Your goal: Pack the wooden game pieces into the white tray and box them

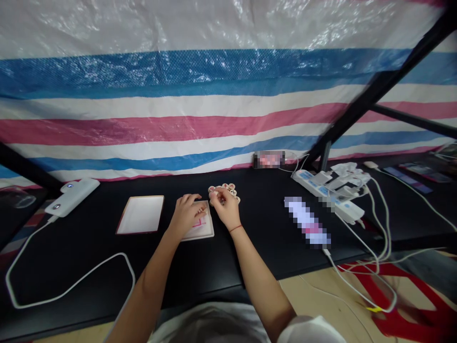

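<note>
My left hand rests with curled fingers on a small white tray with pink markings, near the middle of the black table. My right hand lies just right of it, fingers closed in a pinch over a cluster of round wooden pieces with red and dark characters. What the pinch holds is too small to name. A red string circles my right wrist. A second white tray or lid lies empty to the left of my left hand.
A white power bank with a looping white cable sits at the left. A power strip with several plugs and cables is at the right. A striped tarp hangs behind. A red stool stands below right.
</note>
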`<state>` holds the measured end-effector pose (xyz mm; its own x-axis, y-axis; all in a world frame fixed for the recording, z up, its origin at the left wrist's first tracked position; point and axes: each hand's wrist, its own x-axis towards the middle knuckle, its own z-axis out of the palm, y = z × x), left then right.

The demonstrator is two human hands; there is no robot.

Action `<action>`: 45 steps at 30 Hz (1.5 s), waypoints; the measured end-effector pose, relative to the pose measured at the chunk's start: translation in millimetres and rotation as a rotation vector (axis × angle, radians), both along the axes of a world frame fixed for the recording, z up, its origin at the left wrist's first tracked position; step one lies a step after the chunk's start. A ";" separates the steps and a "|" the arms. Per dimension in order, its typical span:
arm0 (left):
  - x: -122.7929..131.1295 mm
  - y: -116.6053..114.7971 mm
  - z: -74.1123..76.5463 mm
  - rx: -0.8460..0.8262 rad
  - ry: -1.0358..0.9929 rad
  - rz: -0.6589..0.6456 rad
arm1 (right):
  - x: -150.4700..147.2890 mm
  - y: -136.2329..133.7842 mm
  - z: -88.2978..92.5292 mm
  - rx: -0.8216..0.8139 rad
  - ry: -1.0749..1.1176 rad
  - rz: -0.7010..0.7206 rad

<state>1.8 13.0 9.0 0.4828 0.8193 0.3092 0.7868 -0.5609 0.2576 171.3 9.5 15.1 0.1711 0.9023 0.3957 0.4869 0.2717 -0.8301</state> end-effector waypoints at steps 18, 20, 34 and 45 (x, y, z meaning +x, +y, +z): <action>-52.7 10.0 -13.9 -0.273 -0.259 0.083 | -1.9 -4.9 -3.0 -0.060 -0.578 0.283; -50.4 9.5 -12.9 -0.267 -0.258 0.087 | -2.0 -4.6 -4.2 -0.064 -0.601 0.280; -24.9 0.3 -5.3 -0.198 -0.113 0.129 | -11.4 -6.5 -3.5 -0.003 -0.659 0.250; -48.1 4.8 -5.2 -0.308 -0.313 0.048 | -13.1 -5.9 -9.9 -0.004 -0.655 0.293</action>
<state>-46.3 17.7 3.8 0.3637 0.9155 0.1720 0.6678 -0.3850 0.6370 158.2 3.6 5.2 -0.3502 0.8762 0.3311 0.7927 0.4655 -0.3936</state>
